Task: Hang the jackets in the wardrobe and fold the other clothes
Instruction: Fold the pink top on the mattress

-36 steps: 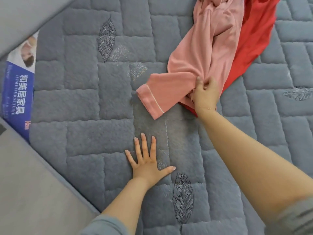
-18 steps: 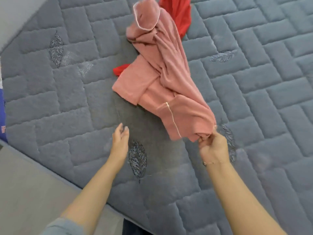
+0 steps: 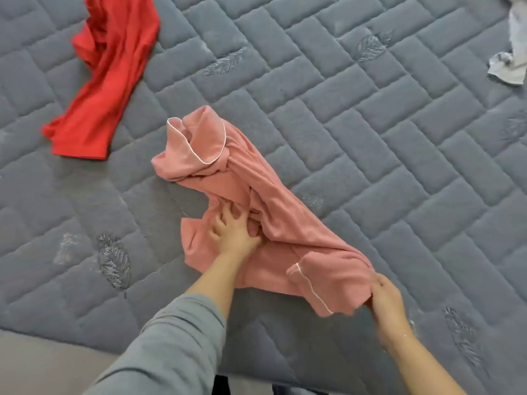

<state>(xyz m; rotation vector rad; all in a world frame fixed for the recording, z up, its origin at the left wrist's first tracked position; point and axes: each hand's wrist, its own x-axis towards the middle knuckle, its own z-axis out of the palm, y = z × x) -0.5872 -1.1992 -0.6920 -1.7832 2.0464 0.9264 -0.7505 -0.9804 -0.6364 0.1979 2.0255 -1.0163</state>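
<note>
A pink garment with white piping [image 3: 288,223] lies twisted and bunched on the grey quilted mattress [image 3: 370,138], running from the middle toward the near right. My left hand [image 3: 232,233] is on its middle folds, fingers curled into the cloth. My right hand [image 3: 383,295] pinches the garment's near right corner, close to the mattress's front edge. A red garment [image 3: 108,67] lies crumpled at the far left, apart from the pink one.
A grey-white piece of clothing [image 3: 510,64] lies at the far right edge of view. The mattress's front edge [image 3: 71,337] runs along the bottom left, with a paler grey surface below it. Leaf patterns are stitched into the quilting.
My right hand has dragged the pink garment nearer and off the red one. My left hand left the mattress and took hold of the pink cloth's middle.
</note>
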